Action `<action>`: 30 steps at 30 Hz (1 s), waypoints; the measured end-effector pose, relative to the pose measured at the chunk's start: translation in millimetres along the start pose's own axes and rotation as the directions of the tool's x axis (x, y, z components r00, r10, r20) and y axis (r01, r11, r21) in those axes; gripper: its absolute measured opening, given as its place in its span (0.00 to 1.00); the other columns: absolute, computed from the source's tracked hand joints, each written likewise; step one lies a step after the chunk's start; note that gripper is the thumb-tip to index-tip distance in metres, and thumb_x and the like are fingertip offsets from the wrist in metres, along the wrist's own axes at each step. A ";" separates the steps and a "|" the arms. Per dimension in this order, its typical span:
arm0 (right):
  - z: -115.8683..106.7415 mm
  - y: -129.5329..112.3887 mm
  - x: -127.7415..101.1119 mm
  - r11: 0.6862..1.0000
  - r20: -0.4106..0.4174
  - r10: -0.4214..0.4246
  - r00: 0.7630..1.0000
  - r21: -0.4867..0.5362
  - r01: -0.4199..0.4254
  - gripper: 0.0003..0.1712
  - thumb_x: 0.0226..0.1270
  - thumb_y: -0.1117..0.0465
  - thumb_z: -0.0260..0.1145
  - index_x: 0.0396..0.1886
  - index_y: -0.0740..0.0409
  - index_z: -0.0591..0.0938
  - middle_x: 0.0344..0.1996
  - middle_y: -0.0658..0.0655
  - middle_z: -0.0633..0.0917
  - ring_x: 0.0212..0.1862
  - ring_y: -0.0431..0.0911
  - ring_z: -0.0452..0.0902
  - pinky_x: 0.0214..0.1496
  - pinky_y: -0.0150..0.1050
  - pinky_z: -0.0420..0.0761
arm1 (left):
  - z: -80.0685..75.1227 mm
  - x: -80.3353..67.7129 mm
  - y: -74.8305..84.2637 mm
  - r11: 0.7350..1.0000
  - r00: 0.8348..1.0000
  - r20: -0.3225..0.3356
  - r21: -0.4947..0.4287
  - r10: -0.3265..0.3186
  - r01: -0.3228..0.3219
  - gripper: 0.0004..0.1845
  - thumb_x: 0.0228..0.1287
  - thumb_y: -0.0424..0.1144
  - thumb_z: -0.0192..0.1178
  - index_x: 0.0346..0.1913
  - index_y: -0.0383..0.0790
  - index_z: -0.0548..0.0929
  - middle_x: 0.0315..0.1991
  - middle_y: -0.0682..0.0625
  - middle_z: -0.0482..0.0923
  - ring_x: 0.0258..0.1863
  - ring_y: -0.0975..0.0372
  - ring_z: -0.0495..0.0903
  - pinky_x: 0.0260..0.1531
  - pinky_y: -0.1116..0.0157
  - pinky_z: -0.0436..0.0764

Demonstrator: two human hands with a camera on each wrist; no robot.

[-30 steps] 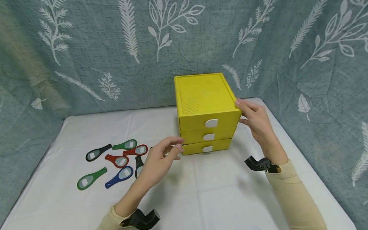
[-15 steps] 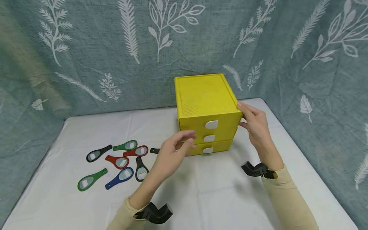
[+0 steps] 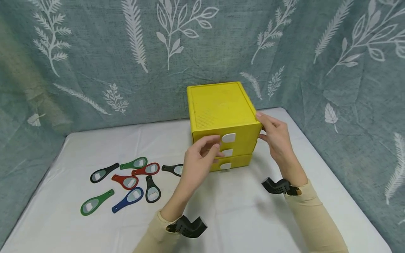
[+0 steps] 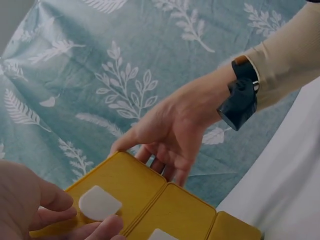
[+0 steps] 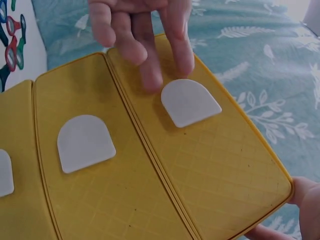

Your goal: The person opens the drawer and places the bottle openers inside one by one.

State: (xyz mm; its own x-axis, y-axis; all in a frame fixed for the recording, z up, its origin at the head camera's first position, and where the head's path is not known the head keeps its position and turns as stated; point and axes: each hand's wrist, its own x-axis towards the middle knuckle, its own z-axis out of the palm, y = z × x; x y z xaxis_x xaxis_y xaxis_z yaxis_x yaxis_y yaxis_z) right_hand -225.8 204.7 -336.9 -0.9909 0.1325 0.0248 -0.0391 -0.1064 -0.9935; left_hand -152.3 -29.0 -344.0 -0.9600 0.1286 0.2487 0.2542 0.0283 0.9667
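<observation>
A yellow three-drawer box [image 3: 221, 105] stands at the back of the table, its drawers closed. Each drawer front carries a white tab handle; the top handle [image 3: 228, 137] is the highest. My left hand [image 3: 197, 163] hovers in front of the drawers with fingers loosely bent. In the right wrist view, its fingertips [image 5: 151, 82] are close to the top handle [image 5: 189, 102], and nothing is held. My right hand [image 3: 275, 135] holds the box's front right corner, thumb at the top edge and fingers along the side.
Several bottle openers lie left of the box, including a green one [image 3: 96, 202], a blue one [image 3: 128, 199], a red one [image 3: 125, 181] and a black one [image 3: 153, 189]. A white cloth [image 3: 240, 218] covers the table. Patterned curtains [image 3: 145, 80] hang behind it.
My left hand has moved right and up, from beside the lower drawers to in front of the top handle. The right hand stays at the box's corner. The drawers remain closed.
</observation>
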 end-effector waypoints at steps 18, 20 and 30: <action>-4.5 1.9 2.0 1.000 0.007 -0.018 1.000 -0.011 0.018 0.28 0.68 0.47 0.68 0.60 0.61 0.81 0.58 0.57 0.80 0.52 0.50 0.77 0.48 0.41 0.79 | 12.3 15.6 -21.8 0.978 0.979 -0.070 0.094 0.192 -0.185 0.08 0.69 0.33 0.62 0.48 0.37 0.86 0.38 0.44 0.86 0.28 0.55 0.86 0.32 0.64 0.84; -4.8 1.7 2.1 1.000 0.006 -0.015 1.000 -0.019 0.015 0.29 0.68 0.47 0.67 0.61 0.60 0.81 0.59 0.57 0.79 0.52 0.50 0.77 0.49 0.41 0.79 | 14.6 16.7 -24.3 0.971 0.971 -0.082 0.095 0.226 -0.218 0.08 0.67 0.32 0.64 0.47 0.34 0.86 0.36 0.42 0.86 0.26 0.54 0.85 0.30 0.65 0.84; -2.3 0.2 2.4 1.000 0.009 0.006 1.000 -0.002 -0.006 0.30 0.67 0.47 0.68 0.61 0.62 0.80 0.62 0.56 0.77 0.57 0.50 0.76 0.51 0.39 0.79 | 22.9 3.5 7.3 0.931 0.928 -0.138 0.173 0.347 -0.322 0.05 0.61 0.21 0.64 0.40 0.25 0.84 0.31 0.37 0.85 0.16 0.51 0.81 0.15 0.71 0.77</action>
State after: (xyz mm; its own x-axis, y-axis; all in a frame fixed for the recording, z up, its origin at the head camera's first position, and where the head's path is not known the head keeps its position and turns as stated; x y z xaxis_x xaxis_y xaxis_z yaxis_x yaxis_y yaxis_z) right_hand -227.9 207.2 -337.3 -0.9922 0.1232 0.0194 -0.0324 -0.1048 -0.9940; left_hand -151.1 -5.7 -337.4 -0.8188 -0.0073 0.5741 0.5661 0.1566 0.8093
